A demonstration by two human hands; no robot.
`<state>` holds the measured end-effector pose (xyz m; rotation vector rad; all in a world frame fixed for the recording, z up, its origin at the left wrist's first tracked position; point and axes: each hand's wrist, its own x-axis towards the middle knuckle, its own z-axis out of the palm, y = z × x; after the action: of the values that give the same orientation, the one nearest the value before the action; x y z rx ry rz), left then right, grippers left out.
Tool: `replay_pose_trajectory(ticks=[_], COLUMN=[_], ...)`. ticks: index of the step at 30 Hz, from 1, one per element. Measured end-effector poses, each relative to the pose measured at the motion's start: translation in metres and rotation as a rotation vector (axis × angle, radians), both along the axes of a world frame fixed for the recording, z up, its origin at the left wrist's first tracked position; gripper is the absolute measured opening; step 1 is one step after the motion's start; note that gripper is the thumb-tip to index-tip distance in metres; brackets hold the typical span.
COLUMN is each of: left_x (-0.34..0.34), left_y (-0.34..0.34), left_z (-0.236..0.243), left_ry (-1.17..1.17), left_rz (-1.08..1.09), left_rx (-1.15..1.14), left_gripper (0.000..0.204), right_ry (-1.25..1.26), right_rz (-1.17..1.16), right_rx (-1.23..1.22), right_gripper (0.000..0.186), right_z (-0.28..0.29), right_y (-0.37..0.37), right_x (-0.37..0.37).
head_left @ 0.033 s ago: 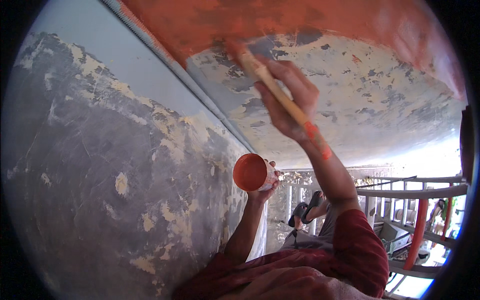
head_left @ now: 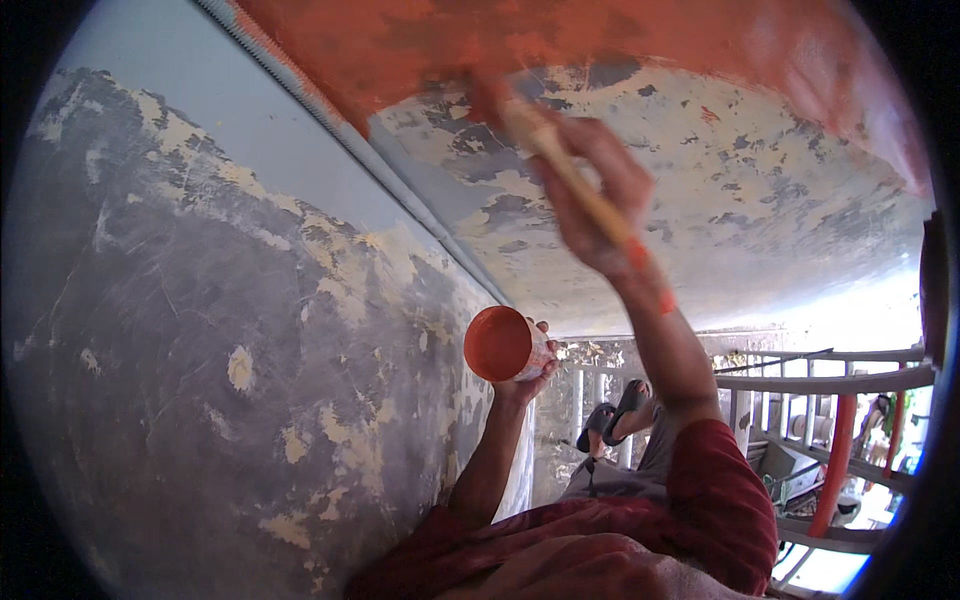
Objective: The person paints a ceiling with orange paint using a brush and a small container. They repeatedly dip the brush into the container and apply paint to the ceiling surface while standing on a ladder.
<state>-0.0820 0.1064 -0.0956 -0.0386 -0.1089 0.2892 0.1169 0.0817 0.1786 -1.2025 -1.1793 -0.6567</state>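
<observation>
My right hand [head_left: 622,178] is closed around the wooden handle of a paintbrush [head_left: 580,192], raised toward the surface overhead. The bristle end is smeared by motion and meets the edge of the orange-red painted area [head_left: 420,45]. Orange-red smears mark the far end of the handle, along my wrist. Lower and to the left, my left hand [head_left: 537,378] grips a small round cup [head_left: 498,343], its mouth tilted toward me. Orange-red paint coats the cup's inside; how much it holds I cannot tell.
A patchy, peeling grey wall [head_left: 200,330] rises close on my left. A pale ridged strip [head_left: 370,155] runs between it and the overhead surface, whose unpainted part [head_left: 700,180] is flaking. White railings [head_left: 820,380] and an orange-red post [head_left: 832,470] stand at lower right.
My right hand and the paintbrush have shifted slightly to the right and down along the paint edge. The cup and my left hand have barely moved.
</observation>
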Motion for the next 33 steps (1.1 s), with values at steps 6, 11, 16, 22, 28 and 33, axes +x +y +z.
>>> replay_pose_trajectory(ticks=[6, 11, 16, 22, 28, 33], left_x=[0.0, 0.0, 0.0, -0.005, -0.012, -0.009], left_y=[0.0, -0.005, -0.01, -0.016, -0.014, -0.012], left_z=[0.006, 0.011, 0.01, -0.003, -0.003, 0.001], left_ry=[-0.018, -0.021, -0.02, 0.038, 0.015, 0.006], left_rz=[0.018, -0.016, -0.058, -0.1, -0.103, -0.094], left_rx=[0.04, 0.025, -0.016, -0.049, -0.07, -0.033], left_gripper=[0.071, 0.066, 0.057, 0.056, 0.055, 0.054], right_ry=[0.427, 0.307, 0.014, -0.003, -0.266, 0.235], right_rz=[-0.378, -0.709, -0.874, -0.484, -0.167, -0.226], right_rx=[0.17, 0.331, 0.187, -0.039, -0.097, 0.202], right_gripper=[0.03, 0.03, 0.024, 0.042, 0.035, 0.024], right_z=[-0.024, -0.034, -0.057, -0.017, 0.003, -0.021], right_y=[-0.139, -0.216, -0.168, -0.036, -0.038, -0.175], right_x=[0.102, 0.143, 0.129, 0.004, 0.009, 0.131])
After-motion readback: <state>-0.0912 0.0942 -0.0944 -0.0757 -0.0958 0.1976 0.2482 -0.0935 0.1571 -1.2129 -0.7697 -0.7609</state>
